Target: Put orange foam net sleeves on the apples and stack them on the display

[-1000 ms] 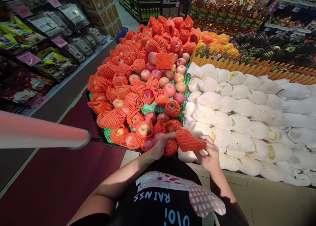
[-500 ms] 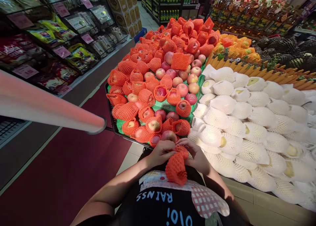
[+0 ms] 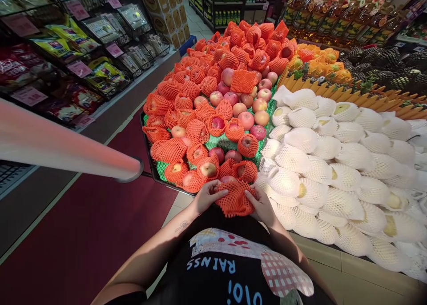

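Nearest the camera, a black T-shirt (image 3: 213, 265) carries pale blue lettering and a checked print. Just beyond it, at the near edge of the fruit display, the left hand (image 3: 206, 199) and right hand (image 3: 263, 206) hold an orange-red foam net (image 3: 235, 202) between them, one at each side. Both hands are partly closed, thumbs pressed on the near face and fingers curled behind. An apple (image 3: 228, 179) shows at the net's far edge; whether the net goes around it, I cannot tell.

Past the hands, netted apples (image 3: 208, 168) lie on green mesh (image 3: 216, 142) inside a black rim (image 3: 148, 166). To their right sit rows of fruit in white foam nets (image 3: 316, 160); to their left slants a pale post (image 3: 73, 140). Farther back come bare apples (image 3: 246, 120) and a flattened net (image 3: 244, 81), then a heap of netted apples. Golden bottles (image 3: 333, 22), stacked cartons (image 3: 167, 14) and shelved bottles (image 3: 227, 18) stand farthest off.
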The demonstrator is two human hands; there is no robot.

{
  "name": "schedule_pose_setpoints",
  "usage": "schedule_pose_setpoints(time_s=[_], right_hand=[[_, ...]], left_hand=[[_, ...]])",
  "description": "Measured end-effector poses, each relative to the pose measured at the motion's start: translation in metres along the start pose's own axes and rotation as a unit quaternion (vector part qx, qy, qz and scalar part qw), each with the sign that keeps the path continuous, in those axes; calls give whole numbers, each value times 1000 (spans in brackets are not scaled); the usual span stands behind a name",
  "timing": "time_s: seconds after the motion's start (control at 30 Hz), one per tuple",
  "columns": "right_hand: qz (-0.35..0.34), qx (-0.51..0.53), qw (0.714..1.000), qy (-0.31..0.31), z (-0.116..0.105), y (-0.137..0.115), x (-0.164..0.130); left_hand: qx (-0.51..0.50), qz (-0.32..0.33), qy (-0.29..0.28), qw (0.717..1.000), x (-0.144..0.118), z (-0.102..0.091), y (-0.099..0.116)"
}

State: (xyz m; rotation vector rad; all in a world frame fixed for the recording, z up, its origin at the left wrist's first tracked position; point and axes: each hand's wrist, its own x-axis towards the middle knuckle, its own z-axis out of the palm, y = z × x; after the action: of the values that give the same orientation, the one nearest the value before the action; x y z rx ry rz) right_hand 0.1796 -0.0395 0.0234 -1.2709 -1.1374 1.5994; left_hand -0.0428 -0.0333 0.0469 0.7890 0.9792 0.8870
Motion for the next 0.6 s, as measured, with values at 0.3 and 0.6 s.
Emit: schedule_pose_setpoints(time_s=[0.3, 0.6], right_hand=[[-63, -205, 969, 122, 17, 6, 33], [-59, -185, 977, 87, 17, 13, 45]], left_hand=[[252, 159, 250, 922, 28, -10, -22], [430, 63, 234, 869, 25, -3, -11]])
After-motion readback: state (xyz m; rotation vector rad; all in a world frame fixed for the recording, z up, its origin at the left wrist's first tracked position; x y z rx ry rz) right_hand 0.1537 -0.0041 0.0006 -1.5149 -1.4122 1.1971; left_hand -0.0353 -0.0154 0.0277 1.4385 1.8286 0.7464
